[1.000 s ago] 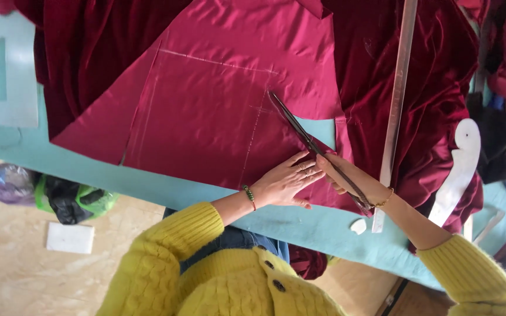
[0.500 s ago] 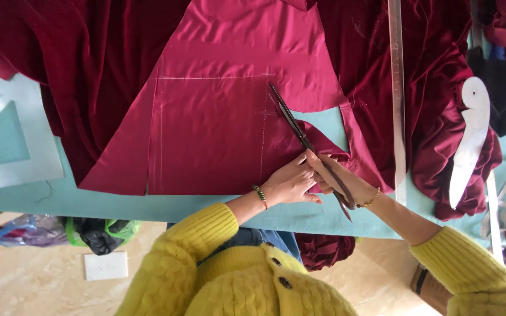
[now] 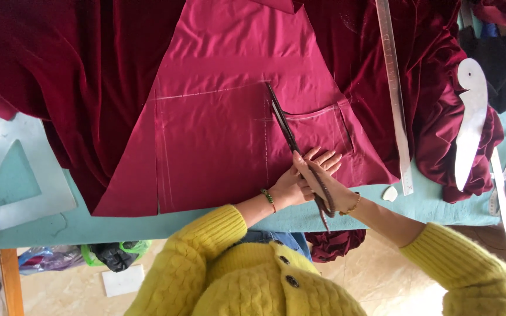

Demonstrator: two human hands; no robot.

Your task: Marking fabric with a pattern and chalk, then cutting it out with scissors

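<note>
My right hand [image 3: 323, 190] grips scissors [image 3: 291, 137], blades now further along chalk line vs. prev. My left hand [image 3: 306, 175] lies spread, pressing satin fabric [image 3: 218, 134] flat on surface [image 3: 147, 225]. Cut approx. halfway.

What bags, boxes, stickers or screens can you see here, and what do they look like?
Green plastic bag: on the floor below the table edge, crumpled, with something black inside.
Clear plastic bag: on the floor just left of the green one, crinkly and bluish.
White sheet: flat on the floor beside the green bag, a plain rectangle, perhaps paper or card.
No screens, signs or stickers show.
</note>
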